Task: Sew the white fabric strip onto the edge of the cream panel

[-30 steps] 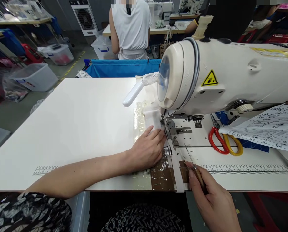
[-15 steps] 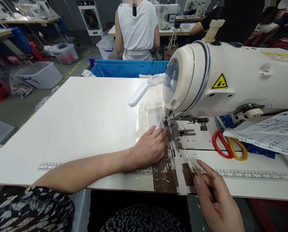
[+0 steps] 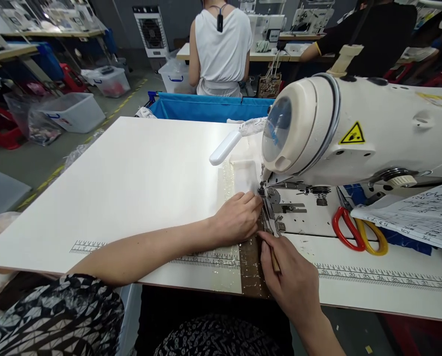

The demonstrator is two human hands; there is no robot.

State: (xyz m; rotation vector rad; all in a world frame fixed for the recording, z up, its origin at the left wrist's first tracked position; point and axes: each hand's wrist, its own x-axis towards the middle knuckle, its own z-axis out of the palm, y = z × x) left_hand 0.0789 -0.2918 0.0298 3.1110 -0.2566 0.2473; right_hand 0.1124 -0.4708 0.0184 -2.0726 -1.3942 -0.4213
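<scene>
My left hand (image 3: pixel 239 217) lies on the sewing table with its fingers curled together on the edge of a sheer white fabric (image 3: pixel 244 173), just in front of the presser foot (image 3: pixel 261 189). Its fingertips are partly hidden. Close beside it, my right hand (image 3: pixel 293 279) is closed around the wooden handle of an awl (image 3: pixel 275 261), whose metal shaft points toward the presser foot area. The sewing machine (image 3: pixel 317 128) stands over both. A brown strip (image 3: pixel 251 269) on the table runs below my left hand to the front edge.
Red-and-yellow scissors (image 3: pixel 347 231) and a written paper sheet (image 3: pixel 419 215) lie at the right. A white-handled tool (image 3: pixel 225 148) sticks out left of the machine head. Beyond the table are a blue fabric bin (image 3: pixel 209 106) and a person in white (image 3: pixel 222 49).
My right hand has moved left and forward with the awl, up beside my left hand. The left hand's fingers have curled more. The whole view has shifted slightly.
</scene>
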